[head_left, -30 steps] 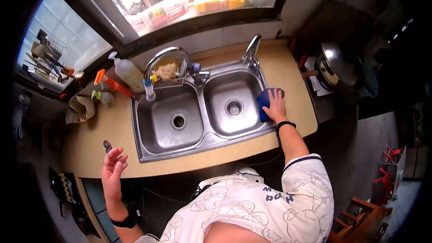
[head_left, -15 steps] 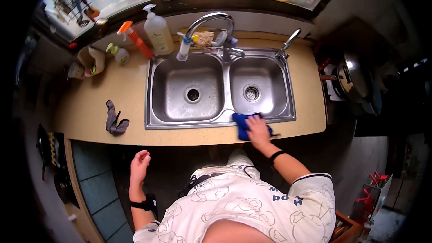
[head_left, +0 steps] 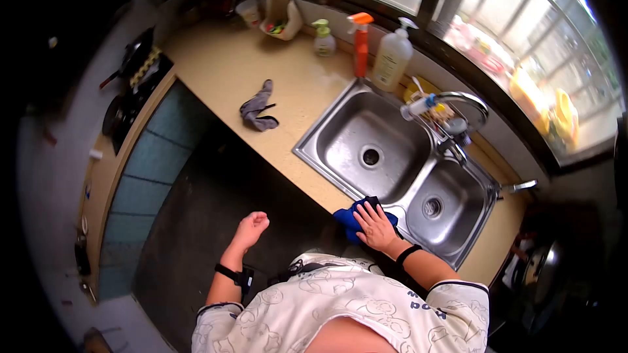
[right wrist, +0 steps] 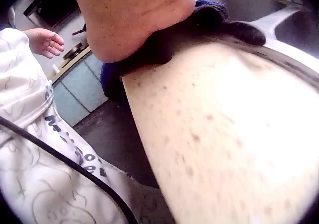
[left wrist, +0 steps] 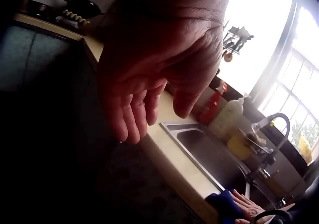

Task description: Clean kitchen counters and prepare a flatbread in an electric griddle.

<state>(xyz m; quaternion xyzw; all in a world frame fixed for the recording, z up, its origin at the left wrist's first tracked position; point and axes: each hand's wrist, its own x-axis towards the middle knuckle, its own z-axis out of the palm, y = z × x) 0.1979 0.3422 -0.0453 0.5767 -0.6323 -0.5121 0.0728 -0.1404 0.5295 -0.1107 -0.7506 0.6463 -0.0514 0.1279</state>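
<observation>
Under right hand (head_left: 376, 227) — blue cloth (head_left: 345, 216), mostly hidden.

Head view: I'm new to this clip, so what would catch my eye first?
The right hand presses a blue cloth onto the front rim of the double steel sink. The left hand hangs free over the floor, and a grey rag lies on the counter beside the sink.

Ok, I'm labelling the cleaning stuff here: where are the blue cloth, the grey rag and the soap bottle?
blue cloth (head_left: 345, 217), head view, its uncovered left corner.
grey rag (head_left: 257, 110), head view, middle of the bundle.
soap bottle (head_left: 391, 61), head view, middle of its body.
</observation>
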